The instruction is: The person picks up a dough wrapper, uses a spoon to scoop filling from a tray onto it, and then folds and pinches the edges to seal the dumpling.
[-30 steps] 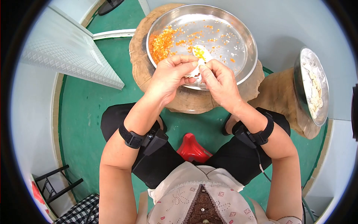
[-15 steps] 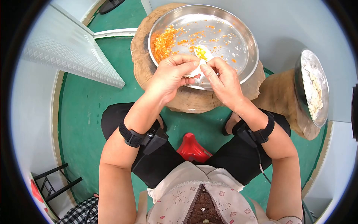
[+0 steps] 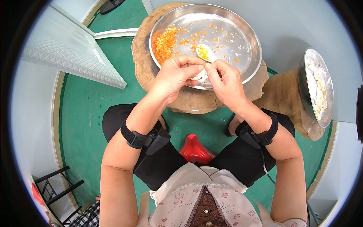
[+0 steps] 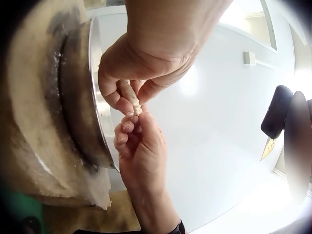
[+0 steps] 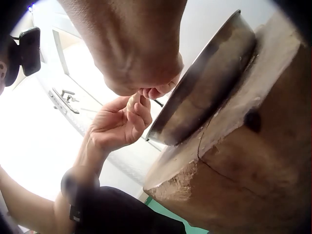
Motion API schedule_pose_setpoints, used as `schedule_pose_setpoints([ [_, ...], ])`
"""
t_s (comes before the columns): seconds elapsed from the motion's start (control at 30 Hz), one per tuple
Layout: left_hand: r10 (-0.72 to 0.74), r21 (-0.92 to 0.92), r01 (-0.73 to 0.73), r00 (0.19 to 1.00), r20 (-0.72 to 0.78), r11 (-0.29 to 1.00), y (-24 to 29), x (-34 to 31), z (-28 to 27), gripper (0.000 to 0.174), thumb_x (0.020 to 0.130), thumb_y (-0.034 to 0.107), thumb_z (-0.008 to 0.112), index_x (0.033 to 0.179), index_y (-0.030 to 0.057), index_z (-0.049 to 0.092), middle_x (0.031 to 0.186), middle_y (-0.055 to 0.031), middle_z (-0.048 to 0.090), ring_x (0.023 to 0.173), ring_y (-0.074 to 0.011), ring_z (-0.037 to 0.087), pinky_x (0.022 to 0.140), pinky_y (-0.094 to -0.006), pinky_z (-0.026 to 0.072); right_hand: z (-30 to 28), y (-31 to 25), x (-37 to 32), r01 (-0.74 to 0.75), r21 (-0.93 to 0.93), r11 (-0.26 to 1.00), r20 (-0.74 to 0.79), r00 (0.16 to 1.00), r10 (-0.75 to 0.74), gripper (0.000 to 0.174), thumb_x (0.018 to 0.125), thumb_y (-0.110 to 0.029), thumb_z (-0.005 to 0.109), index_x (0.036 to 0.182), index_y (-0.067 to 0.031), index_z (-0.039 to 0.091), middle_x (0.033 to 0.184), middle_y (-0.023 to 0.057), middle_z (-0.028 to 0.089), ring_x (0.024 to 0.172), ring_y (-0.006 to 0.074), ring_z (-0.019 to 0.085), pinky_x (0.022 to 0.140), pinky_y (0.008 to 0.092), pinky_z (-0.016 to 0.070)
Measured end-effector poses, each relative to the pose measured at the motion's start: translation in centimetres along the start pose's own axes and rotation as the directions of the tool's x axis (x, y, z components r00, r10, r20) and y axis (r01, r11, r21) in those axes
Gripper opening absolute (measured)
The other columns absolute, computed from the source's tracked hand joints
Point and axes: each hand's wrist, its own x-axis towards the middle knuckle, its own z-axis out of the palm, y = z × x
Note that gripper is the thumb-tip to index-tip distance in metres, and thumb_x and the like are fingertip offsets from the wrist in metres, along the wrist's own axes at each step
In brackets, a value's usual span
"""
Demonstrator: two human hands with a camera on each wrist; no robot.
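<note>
Both hands meet over the near rim of a round metal pan [image 3: 247, 70], pinching a small folded white dumpling [image 4: 136, 107] between them. My left hand [image 3: 176, 75] holds the dumpling's body in curled fingers. My right hand [image 3: 227, 79] pinches its edge with thumb and index finger, its tip close against the left fingertips. In the head view the fingers hide most of the dumpling; its pale dough also shows in the right wrist view. Just beyond the hands, a white spoon [image 3: 210, 56] with yellow-orange bits lies in the pan. Chopped orange-and-yellow filling [image 3: 164, 44] is heaped at the pan's left.
The pan stands on a wooden stump table [image 3: 145, 72]. At right, a metal bowl [image 3: 329, 109] with several whitish dumplings [image 3: 319, 92] and flour stands on a lower stump [image 3: 281, 90]. A red stool [image 3: 194, 149] shows between the legs. White panels stand at left.
The right thumb and index finger have shifted slightly along the dumpling's edge towards the left fingertips. The white dough that stuck up between the fingers is now mostly hidden.
</note>
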Motion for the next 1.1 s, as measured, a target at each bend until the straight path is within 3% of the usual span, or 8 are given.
schedule_pose_setpoints([
  [0.2, -0.004, -0.048, 0.003, 1.000, -0.010, 0.999, -0.2, 0.2, -0.6, 0.012, 0.079, 0.011, 0.057, 0.089, 0.0043, 0.060, 0.080, -0.0026, 0.059, 0.070, -0.0084, 0.054, 0.061, -0.0220, 0.0444, -0.8, 0.1, 0.1, -0.152, 0.250, 0.956, 0.081, 0.987, 0.136, 0.025, 0.083, -0.021, 0.053, 0.072, 0.0014, 0.055, 0.055, 0.0097, 0.048, 0.051, 0.0131, 0.043, 0.049, 0.0289, 0.0379],
  [0.3, -0.048, -0.118, 0.049, 0.999, 0.014, 0.992, 0.2, 0.0, -0.7, 0.011, 0.079, 0.010, 0.057, 0.087, 0.0036, 0.059, 0.079, -0.0030, 0.059, 0.068, -0.0092, 0.054, 0.061, -0.0222, 0.0443, -1.0, 0.9, 0.5, -0.128, 0.079, 0.989, 0.100, 0.988, 0.120, 0.027, 0.083, -0.024, 0.052, 0.074, 0.0015, 0.055, 0.057, 0.0095, 0.049, 0.053, 0.0128, 0.044, 0.051, 0.0283, 0.0385],
  [0.5, -0.067, -0.072, 0.070, 0.997, 0.043, 0.995, 0.2, 0.0, -0.5, 0.008, 0.078, 0.010, 0.057, 0.085, 0.0040, 0.059, 0.077, -0.0019, 0.058, 0.068, -0.0090, 0.053, 0.060, -0.0216, 0.0436, -0.8, 0.5, 0.2, 0.043, 0.075, 0.996, 0.126, 0.991, -0.052, 0.027, 0.084, -0.024, 0.051, 0.074, 0.0012, 0.054, 0.060, 0.0115, 0.051, 0.054, 0.0182, 0.047, 0.052, 0.0307, 0.0393],
  [0.7, -0.021, 0.053, 0.017, 0.997, 0.078, 0.998, 0.2, -0.1, -0.3, 0.010, 0.078, 0.010, 0.058, 0.086, 0.0034, 0.059, 0.077, -0.0008, 0.058, 0.067, -0.0074, 0.053, 0.059, -0.0211, 0.0431, -0.6, 1.0, 0.3, 0.078, 0.055, 0.995, 0.107, 0.991, -0.083, 0.025, 0.083, -0.020, 0.050, 0.069, 0.0017, 0.050, 0.058, 0.0167, 0.047, 0.051, 0.0261, 0.043, 0.050, 0.0339, 0.0376],
  [0.9, 0.064, 0.072, -0.066, 0.998, 0.022, 0.995, -0.4, 0.0, -0.2, 0.011, 0.078, 0.009, 0.058, 0.086, 0.0028, 0.059, 0.078, -0.0011, 0.058, 0.068, -0.0069, 0.053, 0.058, -0.0217, 0.0438, -0.2, 0.9, 0.1, 0.088, 0.017, 0.996, 0.065, 0.994, -0.089, 0.027, 0.081, -0.018, 0.051, 0.065, 0.0022, 0.047, 0.055, 0.0182, 0.042, 0.048, 0.0276, 0.040, 0.048, 0.0347, 0.0361],
  [1.0, 0.049, 0.052, -0.049, 0.999, 0.000, 0.997, -0.1, -0.1, -0.1, 0.010, 0.078, 0.008, 0.057, 0.086, 0.0021, 0.059, 0.079, -0.0021, 0.059, 0.068, -0.0079, 0.053, 0.059, -0.0222, 0.0445, -0.2, 0.4, 0.0, 0.086, 0.008, 0.996, 0.068, 0.994, -0.086, 0.029, 0.083, -0.020, 0.048, 0.065, 0.0018, 0.049, 0.054, 0.0149, 0.045, 0.048, 0.0235, 0.042, 0.048, 0.0325, 0.0366],
  [1.1, 0.042, -0.027, -0.039, 0.995, 0.087, 0.999, -0.3, 0.1, -0.7, 0.011, 0.078, 0.006, 0.056, 0.087, 0.0016, 0.058, 0.081, -0.0039, 0.059, 0.069, -0.0096, 0.054, 0.060, -0.0228, 0.0450, -0.5, 0.2, -0.1, -0.141, 0.227, 0.964, 0.168, 0.980, 0.104, 0.032, 0.085, -0.024, 0.046, 0.066, 0.0011, 0.052, 0.054, 0.0087, 0.049, 0.049, 0.0167, 0.044, 0.049, 0.0297, 0.0376],
])
